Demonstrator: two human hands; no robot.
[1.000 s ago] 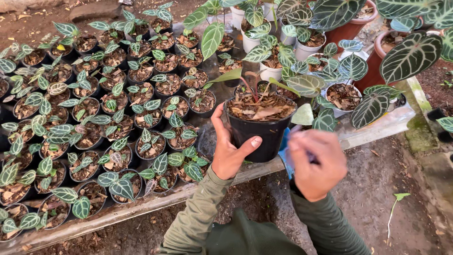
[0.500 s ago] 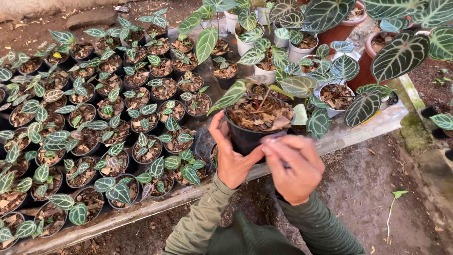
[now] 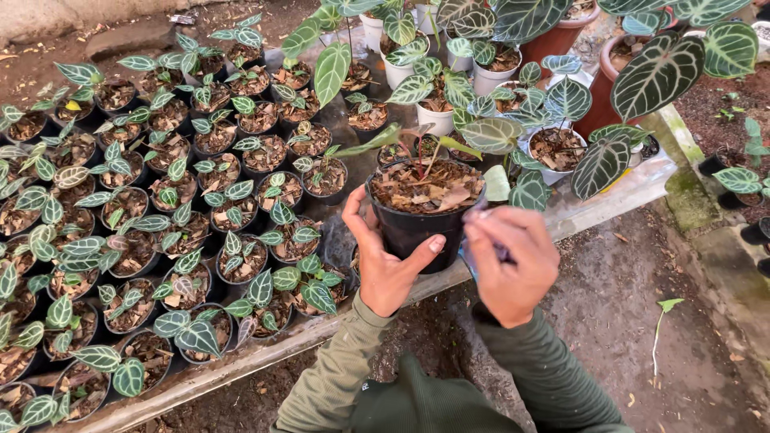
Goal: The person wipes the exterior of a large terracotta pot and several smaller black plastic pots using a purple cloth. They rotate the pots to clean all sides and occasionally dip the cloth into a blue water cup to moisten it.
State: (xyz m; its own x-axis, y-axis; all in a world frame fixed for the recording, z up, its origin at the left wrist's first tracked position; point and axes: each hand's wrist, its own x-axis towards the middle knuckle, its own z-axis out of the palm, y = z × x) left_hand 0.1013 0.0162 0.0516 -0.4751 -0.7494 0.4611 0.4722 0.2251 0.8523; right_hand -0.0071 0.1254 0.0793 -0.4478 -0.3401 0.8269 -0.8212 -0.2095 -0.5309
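Left hand (image 3: pixel 385 269) wrapped around the near-left side of the black pot (image 3: pixel 421 220), thumb up by the rim, fingers under the wall, gripping it. Lifted since a second ago: pot raised off the bench edge (image 3: pixel 265 349) and tipped slightly toward the wearer, so weight now carried rather than rested. Left of the pot, ranks of small seedling pots (image 3: pixel 172 232) with veined leaves. In the pot, dry leaf mulch and a thin reddish stem. Just right of the pot, right hand (image 3: pixel 513 265) closed on something blue, possibly a cloth or tag, mostly hidden by the fingers; pressed close to the pot wall, closer than before. Behind and right of the pot, white pots (image 3: pixel 437 120) and big dark veined leaves (image 3: pixel 658 72).
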